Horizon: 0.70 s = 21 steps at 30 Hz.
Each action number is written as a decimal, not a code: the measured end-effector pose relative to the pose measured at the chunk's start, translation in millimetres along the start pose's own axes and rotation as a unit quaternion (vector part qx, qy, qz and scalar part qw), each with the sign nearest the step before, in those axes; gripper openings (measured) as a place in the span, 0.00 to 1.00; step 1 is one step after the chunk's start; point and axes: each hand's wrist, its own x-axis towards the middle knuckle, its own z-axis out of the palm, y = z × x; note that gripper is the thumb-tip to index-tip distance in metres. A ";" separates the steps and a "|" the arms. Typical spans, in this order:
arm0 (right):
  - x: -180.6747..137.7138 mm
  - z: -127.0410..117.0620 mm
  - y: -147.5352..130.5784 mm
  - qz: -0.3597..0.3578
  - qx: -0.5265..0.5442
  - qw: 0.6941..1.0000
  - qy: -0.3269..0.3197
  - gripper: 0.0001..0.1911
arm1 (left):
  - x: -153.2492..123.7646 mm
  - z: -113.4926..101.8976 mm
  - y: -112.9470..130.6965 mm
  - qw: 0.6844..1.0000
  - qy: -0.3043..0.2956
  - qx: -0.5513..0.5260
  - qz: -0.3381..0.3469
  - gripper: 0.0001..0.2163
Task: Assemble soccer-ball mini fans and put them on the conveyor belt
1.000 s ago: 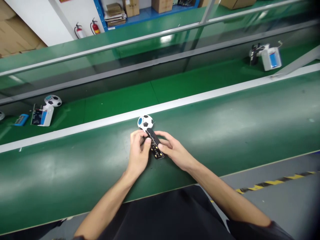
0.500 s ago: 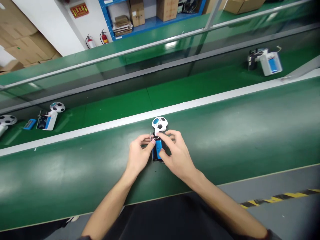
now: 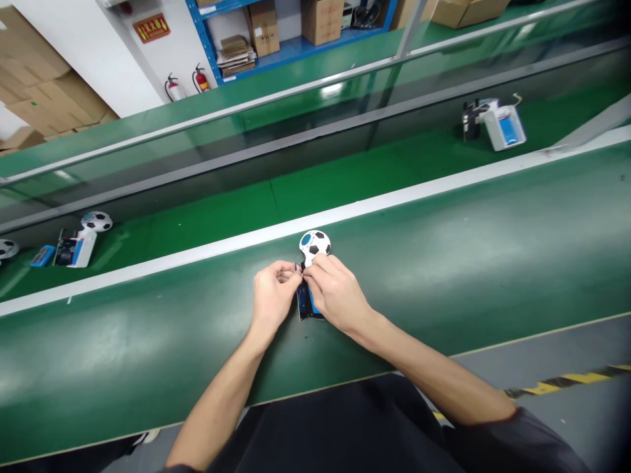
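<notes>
A small device with a football-patterned head (image 3: pixel 314 244) and a black body holding a blue part (image 3: pixel 305 305) lies on the green workbench (image 3: pixel 148 341) in front of me. My left hand (image 3: pixel 272 299) pinches its left side near the top, fingers closed. My right hand (image 3: pixel 335 292) covers the body from the right, fingers curled over it and meeting the left fingertips just below the ball head. What sits between the fingertips is too small to make out.
Beyond a white strip (image 3: pixel 394 197) runs a lower green conveyor. On it lie a similar football device with loose parts (image 3: pixel 73 243) at far left and a white and blue unit (image 3: pixel 497 125) at far right. Shelves with cardboard boxes (image 3: pixel 266 29) and fire extinguishers (image 3: pixel 187 82) stand behind.
The device turned from its dark board side to its blue side. Both hands have closed in together at its top. The parts on the conveyor have drifted left.
</notes>
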 end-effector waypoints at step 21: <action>164.1 63.3 65.1 0.244 0.237 0.938 0.062 0.18 | 39.5 -37.3 -7.5 0.987 0.119 -0.009 0.107 0.16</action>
